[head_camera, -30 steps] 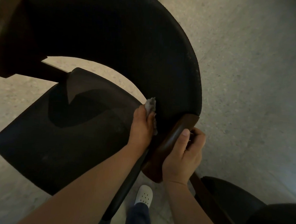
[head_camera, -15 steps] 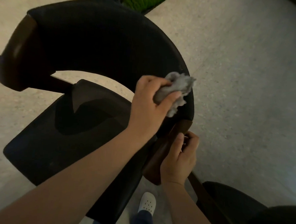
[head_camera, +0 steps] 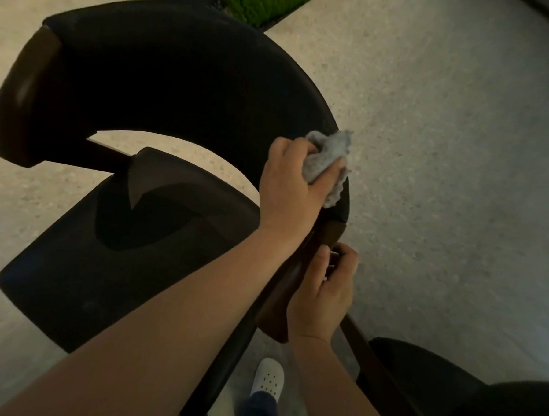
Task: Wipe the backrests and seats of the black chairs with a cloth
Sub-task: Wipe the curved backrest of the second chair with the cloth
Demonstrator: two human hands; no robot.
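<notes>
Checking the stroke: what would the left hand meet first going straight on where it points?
Probably the outer edge of the backrest under the cloth, then bare floor; depth is unclear.

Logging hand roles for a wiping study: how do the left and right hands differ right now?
The left hand grips a crumpled grey cloth; the right hand holds none. The left hand presses on the black backrest; the right hand grips the brown wooden armrest. Both have curled fingers.

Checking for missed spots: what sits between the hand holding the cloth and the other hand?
The head view shows the brown wooden arm end between the left hand, gripping the cloth, and the right hand.
</notes>
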